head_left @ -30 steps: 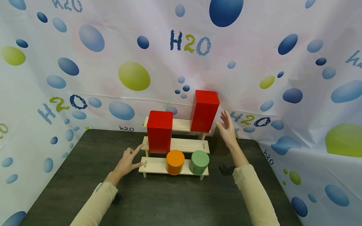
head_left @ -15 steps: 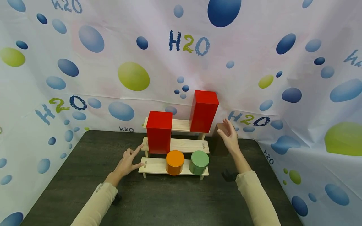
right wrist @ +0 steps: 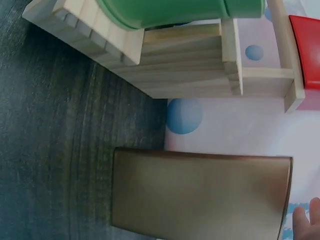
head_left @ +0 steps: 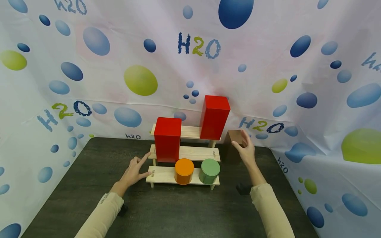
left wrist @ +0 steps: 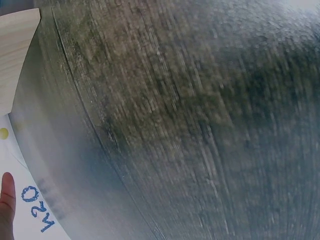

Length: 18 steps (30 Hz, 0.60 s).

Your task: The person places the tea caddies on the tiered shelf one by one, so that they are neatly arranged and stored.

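A three-tier wooden shelf (head_left: 197,152) stands on the dark table. My left hand (head_left: 131,173) is at its left end, index finger and thumb spread, their tips right at the middle and lower boards. A tall brown box (head_left: 231,151) stands upright on the table to the right of the shelf. Beside its top right corner is my right hand (head_left: 247,151), thumb and fingers apart and holding nothing. In the right wrist view the brown box (right wrist: 200,192) lies across the lower part, with fingertips (right wrist: 314,212) near its top end.
One red box (head_left: 215,119) is on the top board and another red box (head_left: 168,140) on the middle one. An orange canister (head_left: 184,171) and a green canister (head_left: 209,171) occupy the bottom board. A patterned curtain (head_left: 190,76) hangs close behind.
My right hand has moved down and slightly right, away from the red box on the top board and over beside the brown box. My left hand stays at the shelf's left end.
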Tool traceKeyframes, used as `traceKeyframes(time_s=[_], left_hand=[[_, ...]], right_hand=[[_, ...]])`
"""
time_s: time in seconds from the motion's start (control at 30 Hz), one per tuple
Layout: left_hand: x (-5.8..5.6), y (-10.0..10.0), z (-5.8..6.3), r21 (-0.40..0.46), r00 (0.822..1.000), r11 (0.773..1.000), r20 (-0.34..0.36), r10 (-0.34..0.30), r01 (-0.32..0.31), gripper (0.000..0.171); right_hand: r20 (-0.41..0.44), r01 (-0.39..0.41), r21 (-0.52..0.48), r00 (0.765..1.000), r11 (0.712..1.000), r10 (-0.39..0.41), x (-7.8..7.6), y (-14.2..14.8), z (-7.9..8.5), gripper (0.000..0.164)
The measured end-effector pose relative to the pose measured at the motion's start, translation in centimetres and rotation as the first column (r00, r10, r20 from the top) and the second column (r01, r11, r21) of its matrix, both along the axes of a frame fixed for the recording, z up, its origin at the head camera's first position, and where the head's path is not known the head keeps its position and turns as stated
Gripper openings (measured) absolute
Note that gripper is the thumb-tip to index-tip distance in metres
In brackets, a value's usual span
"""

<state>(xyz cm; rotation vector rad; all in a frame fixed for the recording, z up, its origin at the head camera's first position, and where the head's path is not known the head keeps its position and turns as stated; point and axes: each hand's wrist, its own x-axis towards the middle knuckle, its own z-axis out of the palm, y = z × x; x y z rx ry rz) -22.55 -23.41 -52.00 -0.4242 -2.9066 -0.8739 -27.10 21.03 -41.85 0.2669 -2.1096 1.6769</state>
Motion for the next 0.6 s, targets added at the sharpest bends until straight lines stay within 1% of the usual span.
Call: traceKeyframes(time_s=[0.07, 0.13, 0.23, 0.3, 0.47, 0.6], left_hand=[[0.0, 0.0, 0.0, 0.003, 1.0, 1.0, 0.002, -0.001, 0.001, 0.086], [0.0, 0.0, 0.0, 0.001, 1.0, 1.0, 0.001, -0.001, 0.001, 0.086], [0.1, 0.0, 0.1, -0.008, 1.0, 1.0, -0.004, 0.001, -0.001, 0.087], [0.1, 0.0, 0.1, -0.011, 1.0, 1.0, -0.005, 0.001, -0.001, 0.087], [0.0, 0.0, 0.1, -0.001, 1.0, 1.0, -0.005, -0.006, 0.006, 0.087], [0.0, -0.1, 0.1, 0.002, 1.0, 1.0, -0.008, -0.009, 0.009, 0.087]], right_hand=[[0.004, 0.023, -0.017, 1.0, 1.0, -0.023, -0.2, 0.4, -0.6, 0.063], [0.009, 0.063, -0.013, 0.998, 0.998, -0.063, -0.6, 0.8, -1.4, 0.063], [0.031, 0.123, 0.031, 0.992, 0.992, -0.124, -1.1, 1.4, -2.6, 0.066], [0.055, 0.155, 0.077, 0.986, 0.985, -0.159, -1.3, 1.7, -3.2, 0.068], [0.125, 0.188, 0.136, 0.971, 0.973, -0.205, -1.5, 2.0, -3.9, 0.078], [0.153, 0.195, 0.128, 0.965, 0.972, -0.214, -1.7, 1.9, -4.4, 0.085]])
